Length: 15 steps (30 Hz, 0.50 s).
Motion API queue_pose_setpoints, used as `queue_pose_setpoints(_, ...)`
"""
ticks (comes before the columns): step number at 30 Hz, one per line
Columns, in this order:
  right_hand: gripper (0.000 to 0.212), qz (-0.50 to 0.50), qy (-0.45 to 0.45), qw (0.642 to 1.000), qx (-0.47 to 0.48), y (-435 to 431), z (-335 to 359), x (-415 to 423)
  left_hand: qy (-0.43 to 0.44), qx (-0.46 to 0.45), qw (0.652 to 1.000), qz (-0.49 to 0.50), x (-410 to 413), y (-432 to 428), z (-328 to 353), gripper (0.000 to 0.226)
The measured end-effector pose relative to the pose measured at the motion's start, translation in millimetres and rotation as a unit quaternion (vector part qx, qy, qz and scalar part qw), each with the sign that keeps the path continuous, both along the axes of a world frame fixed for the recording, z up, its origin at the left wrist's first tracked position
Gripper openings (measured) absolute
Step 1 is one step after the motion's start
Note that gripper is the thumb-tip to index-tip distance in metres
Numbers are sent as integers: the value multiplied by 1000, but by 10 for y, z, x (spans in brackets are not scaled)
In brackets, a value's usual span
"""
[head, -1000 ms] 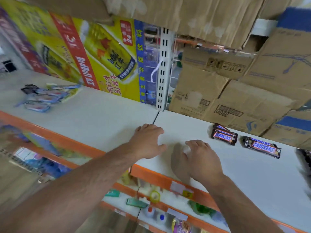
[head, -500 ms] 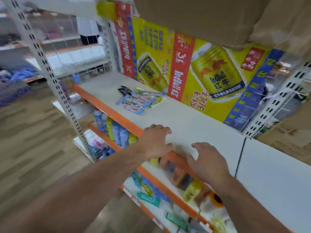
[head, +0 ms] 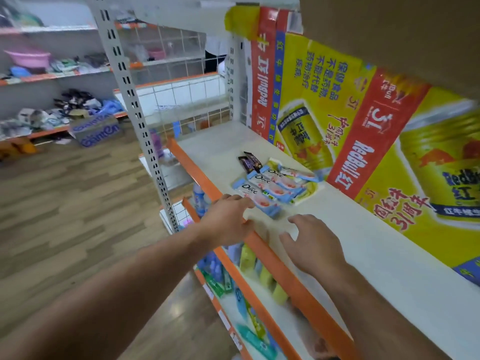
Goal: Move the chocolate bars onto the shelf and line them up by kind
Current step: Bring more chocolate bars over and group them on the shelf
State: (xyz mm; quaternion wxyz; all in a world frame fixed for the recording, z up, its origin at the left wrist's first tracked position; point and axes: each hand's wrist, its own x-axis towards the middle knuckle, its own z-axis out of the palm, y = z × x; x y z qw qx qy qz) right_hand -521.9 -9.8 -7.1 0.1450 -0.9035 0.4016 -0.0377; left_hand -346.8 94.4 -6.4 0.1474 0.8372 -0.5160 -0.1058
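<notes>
A loose pile of light-blue Dove chocolate bars point(head: 275, 187) lies on the white shelf point(head: 368, 255) with its orange front edge, near the yellow poster. Two dark Snickers bars point(head: 248, 162) sit just behind the pile. My left hand point(head: 228, 218) hovers over the shelf's front edge, fingers spread, its fingertips close to the nearest Dove bar point(head: 255, 197). My right hand point(head: 310, 246) is open over the bare shelf, a little right of the pile, holding nothing.
A yellow and red Red Bull poster point(head: 363, 141) backs the shelf. Cardboard point(head: 389, 27) hangs overhead. Lower shelves point(head: 259, 281) hold bottles and packets. A perforated upright post point(head: 135, 120) stands at the left, wooden floor point(head: 65, 216) beyond it, and a cardboard box point(head: 96, 129).
My view has swung left from the Snickers bars by the cardboard boxes to the Dove pile. Both hands travelled left along the shelf and are now next to that pile.
</notes>
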Motion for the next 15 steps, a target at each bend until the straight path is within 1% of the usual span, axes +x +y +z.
queue_pose_setpoints(5,42,29,-31,999,-7,-348,78,473,-7,1,999,33,453,-295,83,45)
queue_pose_setpoints(8,42,40,-39,998,3,-519,84,688,8,-6,999,43,660,-461,32,42)
queue_pose_setpoints(12,23,35,-42,998,5,-742,11,1001,12,2,999,30,963,-664,-65,39)
queue_pose_setpoints(15,20,32,-61,997,-16,-916,-43,1256,26,6,999,25,1247,-851,-91,42)
